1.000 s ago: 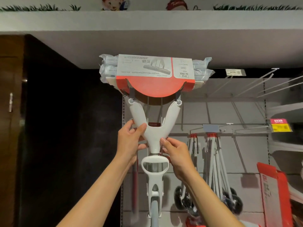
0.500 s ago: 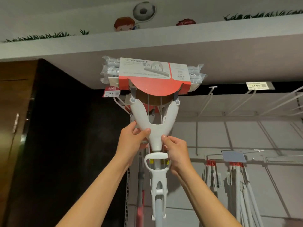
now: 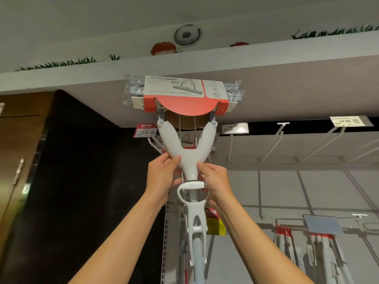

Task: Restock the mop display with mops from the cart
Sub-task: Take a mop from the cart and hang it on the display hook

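Both arms raised. Left hand [image 3: 162, 175] grips left side of white plastic Y-fork mop [image 3: 187, 160] w/ thumb in front, fingers curled behind. Right hand [image 3: 215, 179] pinches fork's right side at neck. Mop upright betw hands; red-and-white card-sleeved head [image 3: 185, 95] above them, under grey soffit [image 3: 287, 89]. Red price tag [image 3: 145, 130] up-left of left hand. Hanging mops [image 3: 320, 255] low right, behind right arm.

Mop [image 3: 187, 158] showing a white forked frame with a red-and-grey printed card sleeve [image 3: 185, 97], price tag [image 3: 144, 130] showing red and white, lower label [image 3: 215, 225] showing red over yellow.
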